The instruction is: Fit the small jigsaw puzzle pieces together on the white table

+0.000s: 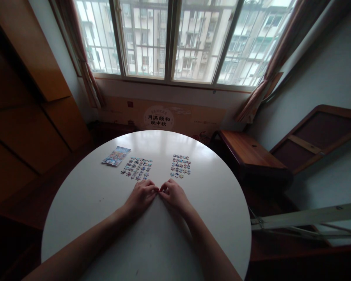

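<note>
My left hand (142,194) and my right hand (172,192) meet over the white table, fingertips pinched together and almost touching. Something small and reddish shows between the fingertips, too small to make out. Just beyond my left hand lies a group of loose jigsaw pieces (139,168), spread in rough rows. A second group of jigsaw pieces (180,166) lies beyond my right hand, also in rows. Farther left, a colourful picture packet (117,155) rests flat on the table.
The round white table (84,199) fills the middle of the view. Behind it stand a barred window (146,43) and a printed cardboard panel (193,117). To the right are a wooden bench (248,146) and a pale bar (307,215); wooden cabinets (46,132) stand on the left.
</note>
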Available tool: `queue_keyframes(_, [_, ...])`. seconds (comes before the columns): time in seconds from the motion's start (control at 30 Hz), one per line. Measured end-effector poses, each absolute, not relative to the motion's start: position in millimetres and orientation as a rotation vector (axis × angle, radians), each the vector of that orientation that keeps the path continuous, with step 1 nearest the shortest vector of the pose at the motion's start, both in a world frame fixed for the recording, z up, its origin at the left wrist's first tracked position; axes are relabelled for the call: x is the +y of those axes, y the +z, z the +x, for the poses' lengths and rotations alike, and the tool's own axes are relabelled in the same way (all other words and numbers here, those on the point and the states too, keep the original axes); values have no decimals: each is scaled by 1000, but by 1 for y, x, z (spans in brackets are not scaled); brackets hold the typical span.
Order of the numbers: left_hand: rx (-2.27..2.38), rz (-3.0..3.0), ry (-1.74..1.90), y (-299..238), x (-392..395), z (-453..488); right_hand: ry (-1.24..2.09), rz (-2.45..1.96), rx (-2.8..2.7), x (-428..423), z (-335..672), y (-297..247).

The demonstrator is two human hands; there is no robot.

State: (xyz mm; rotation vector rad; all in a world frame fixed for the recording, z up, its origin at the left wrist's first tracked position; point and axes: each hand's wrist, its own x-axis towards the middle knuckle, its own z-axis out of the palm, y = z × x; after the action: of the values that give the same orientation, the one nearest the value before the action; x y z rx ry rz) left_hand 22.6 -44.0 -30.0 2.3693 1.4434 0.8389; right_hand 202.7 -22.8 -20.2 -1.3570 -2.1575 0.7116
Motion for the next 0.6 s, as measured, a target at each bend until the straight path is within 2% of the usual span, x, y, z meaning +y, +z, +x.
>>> queue_keyframes(0.6, [1411, 2339, 906, -32, -41, 23, 737, -1254, -2106, -21, 201, -22])
